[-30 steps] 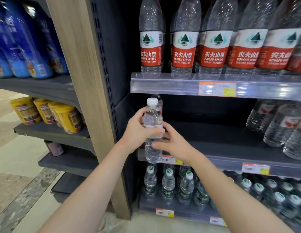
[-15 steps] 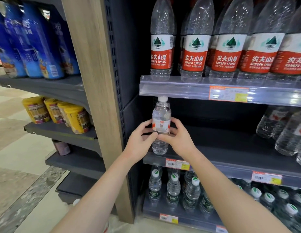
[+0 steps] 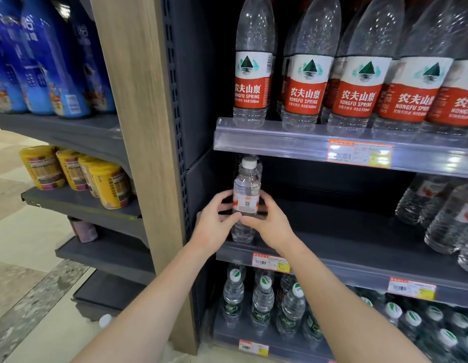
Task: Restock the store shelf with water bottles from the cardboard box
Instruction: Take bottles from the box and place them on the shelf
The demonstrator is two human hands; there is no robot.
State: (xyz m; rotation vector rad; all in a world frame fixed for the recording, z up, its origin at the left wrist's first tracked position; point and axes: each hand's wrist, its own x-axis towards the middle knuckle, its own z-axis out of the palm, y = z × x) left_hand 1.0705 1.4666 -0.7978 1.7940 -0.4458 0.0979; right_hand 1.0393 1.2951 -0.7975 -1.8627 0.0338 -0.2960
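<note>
Left hand [image 3: 214,227] and right hand [image 3: 271,226] gripped the clear plastic white-capped bottle [image 3: 246,197] at the dark metal shelf [image 3: 332,231] left end; uneven release risked toppling.

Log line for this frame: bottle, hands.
water bottle: upright, left end of middle shelf | left hand: grips bottle | right hand: grips bottle

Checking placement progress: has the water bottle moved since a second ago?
Yes. The water bottle rose and went inward: its base, earlier level with the price tag, now sits above it.

Yellow tubs [image 3: 107,184] on a side shelf [image 3: 70,201] beneath blue packs [image 3: 44,72]
</note>
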